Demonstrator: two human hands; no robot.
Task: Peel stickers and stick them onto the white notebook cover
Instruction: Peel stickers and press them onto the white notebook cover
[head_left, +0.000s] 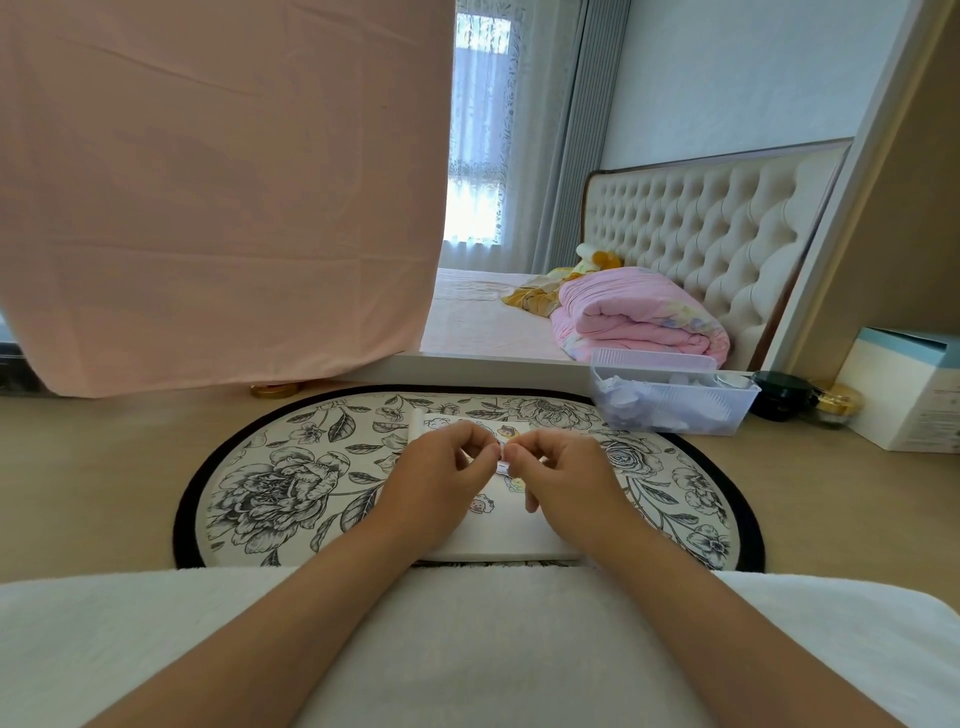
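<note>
white notebook (498, 525) lies flat on a round floral mat (291, 483), centre of the wooden desk (93, 467). long axis runs away from the person, near short edge toward the body, far edge angled slightly left. cover smooth, matte, with a thick pale edge at the near side.

small cartoon stickers already on the cover: one near the far edge (506, 430), one lower left (480, 503), another partly hidden by the right hand.

left hand (441, 483) and right hand (561, 478) meet just above the cover's middle, fingers curled. both pinch one small sticker piece (503, 457) between thumb and forefinger tips; its picture is too small to tell.

mat: black rim, cream face, black line-drawn roses and leaves. clear ribbed plastic bin (675, 400) sits at the mat's far right, crumpled pale scraps inside. fuzzy white cloth (467, 649) lies under the forearms.
</note>
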